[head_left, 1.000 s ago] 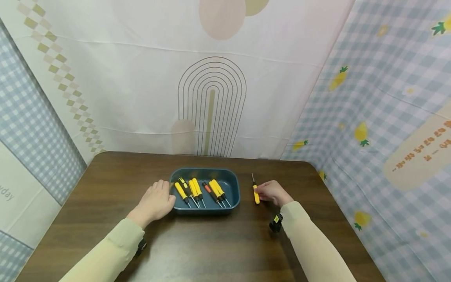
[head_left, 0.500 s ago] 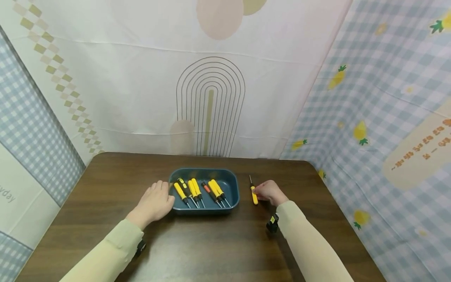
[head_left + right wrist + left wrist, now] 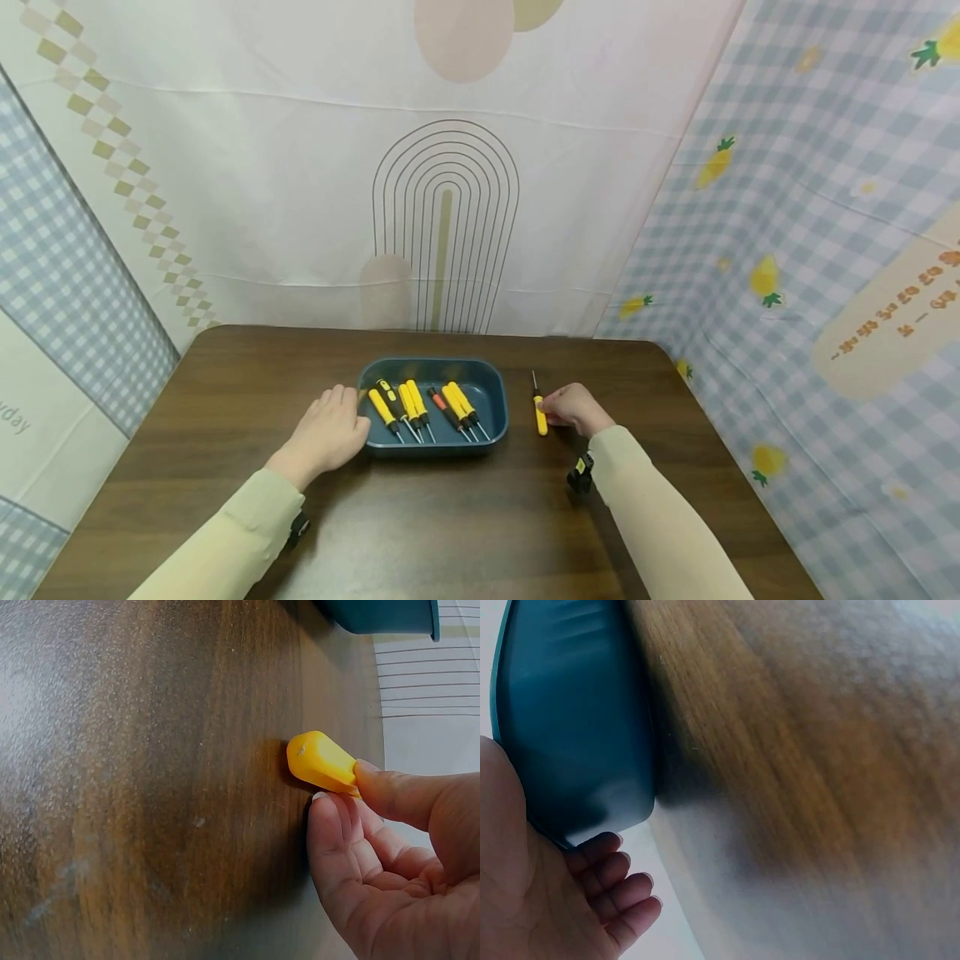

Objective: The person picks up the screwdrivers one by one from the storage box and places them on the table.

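Observation:
My left hand (image 3: 328, 429) holds the left end of a dark teal tray (image 3: 450, 450). In the left wrist view its fingers (image 3: 622, 889) curl at the tray's corner, and the thumb side lies along the rim. Several screwdrivers lie in the tray, mostly with yellow handles (image 3: 381, 405); one screwdriver (image 3: 441, 402) has a red and black handle. Right of the tray, my right hand (image 3: 576, 408) pinches a yellow-handled screwdriver (image 3: 541, 419) between thumb and fingers, its shaft pointing toward the back. The right wrist view shows the butt of its handle (image 3: 319, 760) close over the table.
The brown wooden table (image 3: 450, 525) ends at a white printed cloth (image 3: 300, 208) behind. A blue checked cloth (image 3: 787, 208) hangs along the right side, and another checked cloth (image 3: 67, 225) on the left.
My right hand has shifted very slightly left with the screwdriver. The left hand stays at the tray's end, and the whole head view has drifted a little.

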Tool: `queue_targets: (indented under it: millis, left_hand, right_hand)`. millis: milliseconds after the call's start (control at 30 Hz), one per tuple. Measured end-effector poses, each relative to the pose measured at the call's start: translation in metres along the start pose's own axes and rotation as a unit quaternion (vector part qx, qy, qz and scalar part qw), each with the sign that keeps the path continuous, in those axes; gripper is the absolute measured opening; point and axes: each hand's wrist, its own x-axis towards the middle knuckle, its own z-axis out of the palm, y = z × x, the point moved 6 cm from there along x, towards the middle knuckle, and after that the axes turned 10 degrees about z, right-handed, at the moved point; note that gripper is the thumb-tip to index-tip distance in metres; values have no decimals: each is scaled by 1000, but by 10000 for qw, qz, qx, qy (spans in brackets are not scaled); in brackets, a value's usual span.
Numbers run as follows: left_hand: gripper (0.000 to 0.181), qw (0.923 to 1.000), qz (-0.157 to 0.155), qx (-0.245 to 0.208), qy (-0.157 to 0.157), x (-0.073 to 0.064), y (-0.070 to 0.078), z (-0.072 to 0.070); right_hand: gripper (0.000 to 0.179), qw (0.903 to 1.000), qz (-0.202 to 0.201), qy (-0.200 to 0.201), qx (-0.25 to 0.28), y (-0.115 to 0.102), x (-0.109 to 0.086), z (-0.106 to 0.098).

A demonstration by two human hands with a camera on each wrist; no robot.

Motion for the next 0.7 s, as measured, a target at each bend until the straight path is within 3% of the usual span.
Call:
queue_targets:
  millis: [467, 700]
  left_hand:
    - [32, 10000, -2, -39, 11, -1, 1, -1]
    - [34, 10000, -20, -24, -15, -2, 2, -2]
  right_hand:
    - [17, 10000, -23, 21, 17, 1, -2, -1]
    - [25, 9994, -334, -44, -27, -5, -10, -8]
